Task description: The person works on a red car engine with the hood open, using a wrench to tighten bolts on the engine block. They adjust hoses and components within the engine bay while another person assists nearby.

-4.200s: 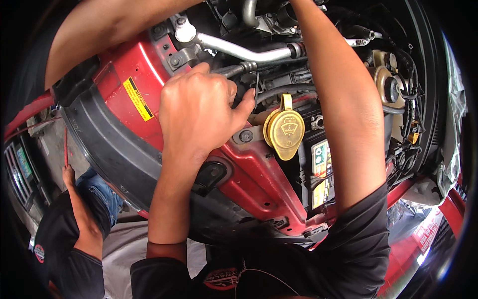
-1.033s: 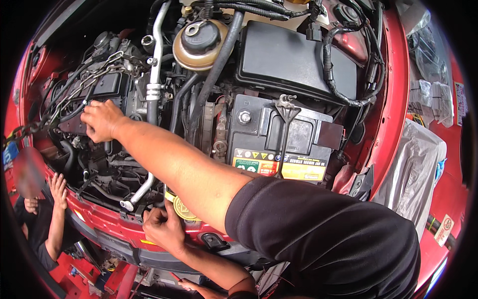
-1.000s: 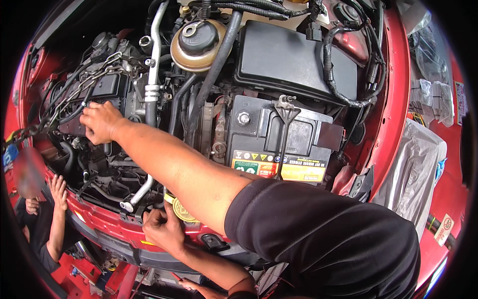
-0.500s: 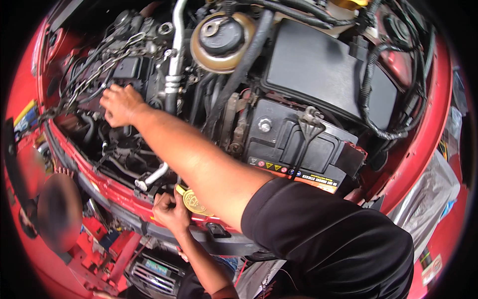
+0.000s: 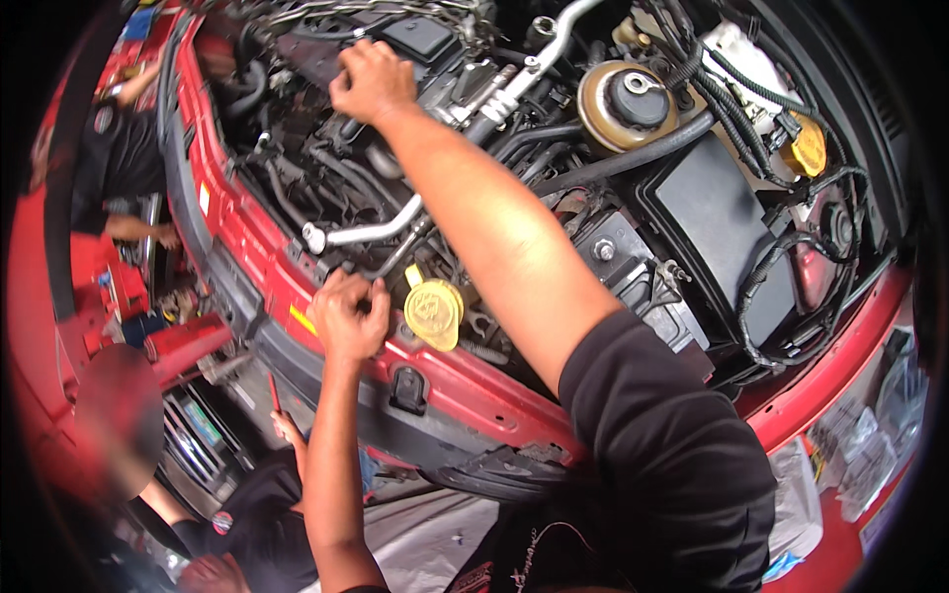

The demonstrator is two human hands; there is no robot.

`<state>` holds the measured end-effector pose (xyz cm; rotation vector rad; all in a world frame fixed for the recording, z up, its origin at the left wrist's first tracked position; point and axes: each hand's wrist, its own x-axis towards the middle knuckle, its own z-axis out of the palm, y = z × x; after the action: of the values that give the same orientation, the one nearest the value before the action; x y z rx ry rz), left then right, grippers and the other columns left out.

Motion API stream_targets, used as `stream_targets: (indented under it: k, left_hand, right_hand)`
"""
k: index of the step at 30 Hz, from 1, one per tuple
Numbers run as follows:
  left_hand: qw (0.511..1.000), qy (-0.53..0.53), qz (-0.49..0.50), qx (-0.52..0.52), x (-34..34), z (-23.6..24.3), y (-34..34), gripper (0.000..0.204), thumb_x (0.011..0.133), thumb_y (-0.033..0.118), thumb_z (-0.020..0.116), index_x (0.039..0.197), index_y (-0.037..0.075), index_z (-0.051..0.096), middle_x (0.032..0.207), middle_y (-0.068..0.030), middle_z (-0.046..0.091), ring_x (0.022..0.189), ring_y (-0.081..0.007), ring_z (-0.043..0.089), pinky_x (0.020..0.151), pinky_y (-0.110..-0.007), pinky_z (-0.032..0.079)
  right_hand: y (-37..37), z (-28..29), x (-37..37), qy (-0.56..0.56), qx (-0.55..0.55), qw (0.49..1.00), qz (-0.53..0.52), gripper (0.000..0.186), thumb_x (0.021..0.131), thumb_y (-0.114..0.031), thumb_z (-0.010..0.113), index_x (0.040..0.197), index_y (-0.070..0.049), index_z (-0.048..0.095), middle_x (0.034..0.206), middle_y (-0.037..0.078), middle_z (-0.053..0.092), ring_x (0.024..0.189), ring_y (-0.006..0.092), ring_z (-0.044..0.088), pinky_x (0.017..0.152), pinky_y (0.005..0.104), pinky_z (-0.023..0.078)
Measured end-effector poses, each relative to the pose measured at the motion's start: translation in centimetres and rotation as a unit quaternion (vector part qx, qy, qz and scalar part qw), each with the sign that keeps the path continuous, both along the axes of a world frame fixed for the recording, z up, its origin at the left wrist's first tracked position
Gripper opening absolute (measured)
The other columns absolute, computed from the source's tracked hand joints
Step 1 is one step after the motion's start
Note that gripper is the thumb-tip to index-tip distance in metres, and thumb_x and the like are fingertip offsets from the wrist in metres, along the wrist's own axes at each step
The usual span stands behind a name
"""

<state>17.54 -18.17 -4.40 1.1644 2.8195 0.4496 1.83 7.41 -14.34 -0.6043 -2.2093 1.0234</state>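
Observation:
Over the engine at the top left, my right hand (image 5: 374, 84) is bent with its fingers curled down beside a black engine cover (image 5: 423, 42). Its fingertips are hidden, so I cannot make out what they grip. My left hand (image 5: 349, 316) is closed over the inner edge of the car's red front panel (image 5: 262, 267), thumb toward the right. Just right of it stands a yellow round cap (image 5: 433, 311) with its tab raised, apart from the fingers. A silver metal pipe (image 5: 371, 232) runs between the two hands.
Right of my right forearm are a brownish reservoir (image 5: 598, 104) with a black cap, a battery (image 5: 608, 242) and a large black box (image 5: 702, 217). Another person in black (image 5: 129, 163) is at the left. A person's hand (image 5: 287, 427) holds a thin red rod below.
My view has swung, so the engine bay sits farther right and more of the car's front shows. Both hands remain at about the same places on the car. The yellow cap is less covered.

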Motion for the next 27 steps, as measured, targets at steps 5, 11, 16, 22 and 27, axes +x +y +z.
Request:
stream_targets:
  k: [5,11,16,22,27]
  left_hand:
    - [1.000,-0.023,0.012,0.015,0.4,1.2,-0.4,0.028,0.081,0.027,0.069,0.066,0.005,0.065,0.064,-0.0120,0.058,0.068,-0.0325,0.064,0.060,-0.046,0.047]
    - [0.998,-0.024,0.058,-0.025,0.6,1.4,-1.6,0.029,0.077,0.035,0.067,0.065,0.008,0.070,0.071,-0.0129,0.066,0.071,-0.0362,0.068,0.065,-0.050,0.054]
    - [0.993,-0.067,0.084,-0.048,0.4,1.2,-0.9,0.033,0.076,0.042,0.068,0.069,0.010,0.074,0.074,-0.0138,0.071,0.075,-0.0364,0.071,0.069,-0.049,0.056]
    - [0.991,-0.077,0.092,-0.064,0.7,2.2,-1.5,0.038,0.080,0.048,0.065,0.075,0.014,0.079,0.081,-0.0160,0.075,0.083,-0.0362,0.074,0.082,-0.047,0.059]
    - [0.988,-0.087,0.086,-0.097,0.9,2.8,-1.4,0.044,0.085,0.052,0.062,0.097,0.016,0.083,0.102,-0.0189,0.078,0.101,-0.0372,0.074,0.094,-0.047,0.058]
  right_hand:
    - [-0.1,0.6,0.2,-0.032,0.060,0.997,0.031,0.042,0.083,-0.034,0.070,0.117,-0.009,0.067,0.124,0.014,0.062,0.124,0.0346,0.058,0.096,0.0538,0.054]
    - [-2.9,3.1,4.1,-0.010,0.018,1.000,0.022,0.053,0.082,-0.033,0.075,0.126,-0.009,0.061,0.130,0.022,0.055,0.128,0.0423,0.054,0.102,0.0529,0.051]
    - [-3.2,6.3,10.5,0.043,-0.127,0.990,0.041,0.041,0.078,-0.028,0.081,0.112,-0.008,0.070,0.104,0.020,0.068,0.098,0.0361,0.070,0.090,0.0443,0.054]
    - [-5.5,16.5,20.3,0.183,-0.393,0.898,0.074,0.025,0.090,-0.004,0.077,0.113,0.001,0.068,0.103,0.010,0.070,0.077,0.0131,0.071,0.068,0.0261,0.057]
    - [-9.6,20.4,33.0,0.185,-0.370,0.907,0.085,0.016,0.096,-0.003,0.073,0.110,0.001,0.066,0.088,0.005,0.070,0.071,0.0074,0.067,0.060,0.0237,0.052]
